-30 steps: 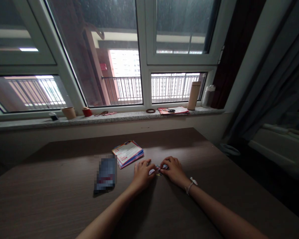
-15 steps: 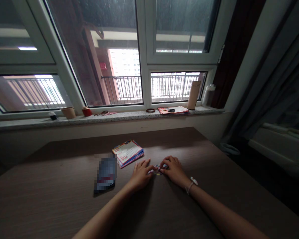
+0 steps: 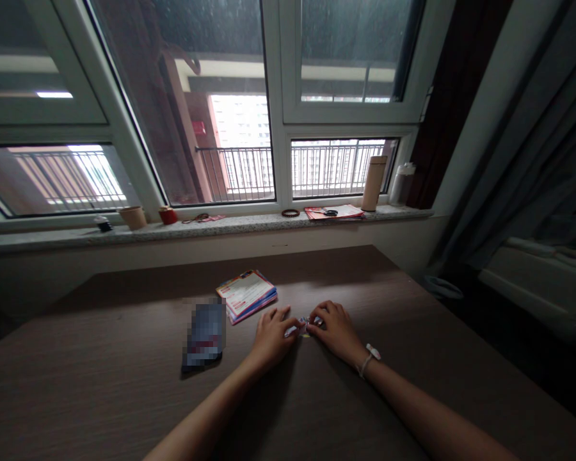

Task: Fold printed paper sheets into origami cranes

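A small piece of patterned paper (image 3: 305, 328), whitish with purple and a touch of yellow, lies on the brown table between my hands. It looks folded, though my fingers cover both its ends. The thumb and index finger of my left hand (image 3: 274, 334) close on its left end, the other fingers reaching forward over the tabletop. At the right end, my right hand (image 3: 335, 328) pinches it with bent fingers. A pale bracelet (image 3: 367, 360) circles my right wrist.
Left of my hands lie a stack of printed sheets (image 3: 248, 296) and a dark, blurred-out object (image 3: 205, 338). Along the windowsill (image 3: 249, 223) stand a paper cup (image 3: 133, 218), a red spool (image 3: 168, 215), scissors on papers (image 3: 330, 212), a tan thermos (image 3: 374, 184) and a clear bottle (image 3: 403, 186).
My fingers have shifted very slightly at the paper, the right fingertips curling a little. Everything else stays where it was.
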Tool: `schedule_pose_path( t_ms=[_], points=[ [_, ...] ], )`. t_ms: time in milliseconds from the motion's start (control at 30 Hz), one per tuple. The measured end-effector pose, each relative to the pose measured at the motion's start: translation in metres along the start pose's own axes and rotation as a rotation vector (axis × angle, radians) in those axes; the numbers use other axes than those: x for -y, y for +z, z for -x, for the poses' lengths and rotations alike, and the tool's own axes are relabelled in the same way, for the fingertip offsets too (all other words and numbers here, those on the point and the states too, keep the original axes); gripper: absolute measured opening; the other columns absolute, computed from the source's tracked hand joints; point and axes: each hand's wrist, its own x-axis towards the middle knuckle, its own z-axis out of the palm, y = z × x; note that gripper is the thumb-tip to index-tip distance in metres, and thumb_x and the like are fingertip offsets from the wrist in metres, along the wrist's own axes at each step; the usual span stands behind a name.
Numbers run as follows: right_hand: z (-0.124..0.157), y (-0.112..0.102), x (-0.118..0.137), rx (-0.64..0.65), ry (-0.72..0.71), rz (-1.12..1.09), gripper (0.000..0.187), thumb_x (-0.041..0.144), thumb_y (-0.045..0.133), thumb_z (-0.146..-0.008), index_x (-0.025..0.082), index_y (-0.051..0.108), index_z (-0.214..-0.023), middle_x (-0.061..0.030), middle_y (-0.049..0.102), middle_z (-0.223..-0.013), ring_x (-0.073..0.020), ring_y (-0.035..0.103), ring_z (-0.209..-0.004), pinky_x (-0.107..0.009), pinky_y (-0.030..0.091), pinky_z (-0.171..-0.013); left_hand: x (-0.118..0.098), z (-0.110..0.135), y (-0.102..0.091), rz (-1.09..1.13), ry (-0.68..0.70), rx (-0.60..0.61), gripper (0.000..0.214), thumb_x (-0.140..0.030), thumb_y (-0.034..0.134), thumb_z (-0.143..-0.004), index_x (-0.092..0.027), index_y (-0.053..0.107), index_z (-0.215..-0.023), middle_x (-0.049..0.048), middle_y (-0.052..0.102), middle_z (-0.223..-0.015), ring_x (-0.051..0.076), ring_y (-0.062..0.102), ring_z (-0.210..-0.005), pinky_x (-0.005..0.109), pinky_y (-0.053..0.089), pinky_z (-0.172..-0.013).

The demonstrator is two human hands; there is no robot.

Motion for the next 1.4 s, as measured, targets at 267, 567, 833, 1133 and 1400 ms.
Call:
schedule_pose_path(
  t_ms=[267,567,833,1133,1400],
  points=[
    [-0.003,0.000,0.002,0.029,0.057,-0.011,0.012,0.036,0.069,-0.079,0.028,0.070,-0.087,-0.0023,0.058,-0.106,-0.0214,0.048,-0.107,-0.033,0.033,-0.095,0.009,-0.003,-0.002,0.007,0.053,0.074,0.029,-0.033,0.052,-0.088,-0.040,0.065,-0.113,-0.0028,0.042,-0.148,0.032,0.031,-0.136,0.053,0.023,-0.111],
    [-0.004,-0.001,0.002,0.040,0.059,-0.003,0.011,0.035,0.069,-0.079,0.028,0.070,-0.087,-0.0021,0.058,-0.107,-0.0211,0.048,-0.108,-0.033,0.032,-0.095,0.022,-0.006,0.006,0.011,0.097,0.120,0.035,-0.031,0.047,-0.091,-0.043,0.059,-0.123,-0.0021,0.035,-0.152,0.032,0.026,-0.139,0.056,0.021,-0.111],
    [-0.004,-0.001,-0.001,0.058,0.060,-0.014,0.011,0.034,0.068,-0.080,0.029,0.070,-0.089,-0.0021,0.058,-0.109,-0.0216,0.047,-0.109,-0.033,0.032,-0.097,0.019,-0.003,-0.007,0.001,0.108,0.195,0.041,-0.027,0.044,-0.093,-0.045,0.054,-0.128,-0.0026,0.031,-0.154,0.030,0.024,-0.141,0.054,0.019,-0.112],
    [-0.003,-0.001,-0.007,0.057,0.009,-0.033,0.011,0.033,0.066,-0.082,0.030,0.070,-0.092,-0.0008,0.058,-0.110,-0.0201,0.048,-0.109,-0.032,0.032,-0.096,0.019,0.002,-0.002,0.064,0.097,0.073,0.041,-0.026,0.053,-0.087,-0.041,0.058,-0.125,-0.0012,0.040,-0.149,0.028,0.029,-0.139,0.050,0.020,-0.113],
    [0.001,-0.002,-0.003,0.028,0.003,-0.024,0.014,0.037,0.068,-0.079,0.027,0.069,-0.089,-0.0026,0.059,-0.107,-0.0209,0.050,-0.105,-0.032,0.034,-0.095,0.003,0.003,0.001,0.090,0.042,-0.114,0.027,-0.052,0.056,-0.085,-0.037,0.071,-0.101,0.0009,0.055,-0.132,0.026,0.042,-0.126,0.045,0.031,-0.106]
  ],
)
